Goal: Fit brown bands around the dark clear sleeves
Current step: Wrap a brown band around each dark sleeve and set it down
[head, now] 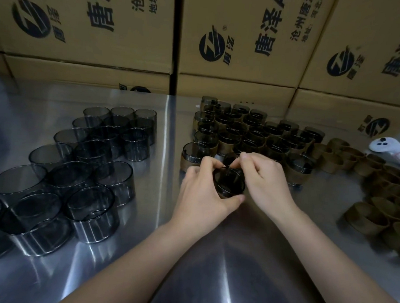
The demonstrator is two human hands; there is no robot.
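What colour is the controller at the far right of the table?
The plastic handheld controller is white with black buttons, seen in head view.

About eighteen bare dark sleeves [89, 201] stand at the left of the frame; their clear walls overlap, so the count is not exact. Roughly thirty banded sleeves [229, 139] crowd the upper centre. One more sleeve [228, 183] sits between two hands, the left hand [199, 192] and the right hand [264, 179]. Some twenty loose brown bands [365, 218] lie at the right, blurred. Six cardboard boxes [245, 38] fill the top. One white controller [391, 151] lies at the right edge.
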